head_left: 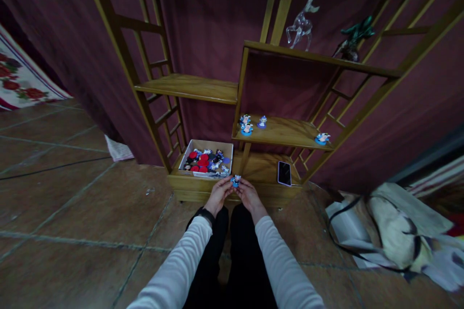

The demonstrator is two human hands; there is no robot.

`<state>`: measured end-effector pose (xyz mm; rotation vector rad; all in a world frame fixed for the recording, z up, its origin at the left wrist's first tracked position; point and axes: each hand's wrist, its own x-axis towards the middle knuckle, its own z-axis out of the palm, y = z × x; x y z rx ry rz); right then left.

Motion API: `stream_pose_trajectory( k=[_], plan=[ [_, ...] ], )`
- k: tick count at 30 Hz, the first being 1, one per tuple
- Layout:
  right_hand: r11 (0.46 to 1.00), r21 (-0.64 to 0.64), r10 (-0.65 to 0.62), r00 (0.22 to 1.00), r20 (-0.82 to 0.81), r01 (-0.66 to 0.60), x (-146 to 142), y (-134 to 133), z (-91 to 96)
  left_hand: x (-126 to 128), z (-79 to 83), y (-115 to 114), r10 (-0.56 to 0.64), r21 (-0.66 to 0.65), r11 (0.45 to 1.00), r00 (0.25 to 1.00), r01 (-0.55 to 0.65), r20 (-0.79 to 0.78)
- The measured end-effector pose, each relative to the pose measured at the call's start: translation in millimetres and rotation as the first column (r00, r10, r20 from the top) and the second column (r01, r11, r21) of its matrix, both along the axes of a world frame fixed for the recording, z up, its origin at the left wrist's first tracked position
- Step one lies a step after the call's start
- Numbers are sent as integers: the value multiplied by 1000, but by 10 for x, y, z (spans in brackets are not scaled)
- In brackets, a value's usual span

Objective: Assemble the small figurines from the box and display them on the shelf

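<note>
Your left hand and right hand meet just past your knees. The fingertips of both pinch one small figure on a blue base, held low over the front edge of the bottom board. Just beyond the grip and to its left sits a white box, heaped with red, black and blue pieces. To the grip's right a phone lies flat on the board. Higher and farther, the shelf carries four like figures (three bunched at its left end, one alone at the right). By my reading, four are set out, one is in hand, and most of the box is left. Above it all stand a glass deer and a green ornament.
</note>
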<state>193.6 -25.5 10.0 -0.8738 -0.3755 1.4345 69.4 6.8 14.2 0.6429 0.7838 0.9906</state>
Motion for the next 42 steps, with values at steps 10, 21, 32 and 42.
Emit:
stream_pose_trajectory(
  k=[10, 21, 32, 42],
  plan=[
    [1000, 15, 1, 1000, 30, -1, -21, -8, 34, -1, 9, -4, 6, 2, 1000, 1000, -6, -2],
    [999, 36, -33, 998, 58, 31, -42, -24, 60, 18, 56, -40, -9, 57, 998, 999, 11, -37],
    [996, 71, -62, 994, 89, 56, 1, -34, 50, 95, 10, -29, -29, 164, 986, 998, 39, -62],
    [989, 76, -141, 973, 183, 129, 40, -17, 45, 210, 30, -84, 49, 266, 964, 992, -17, -114]
  ],
)
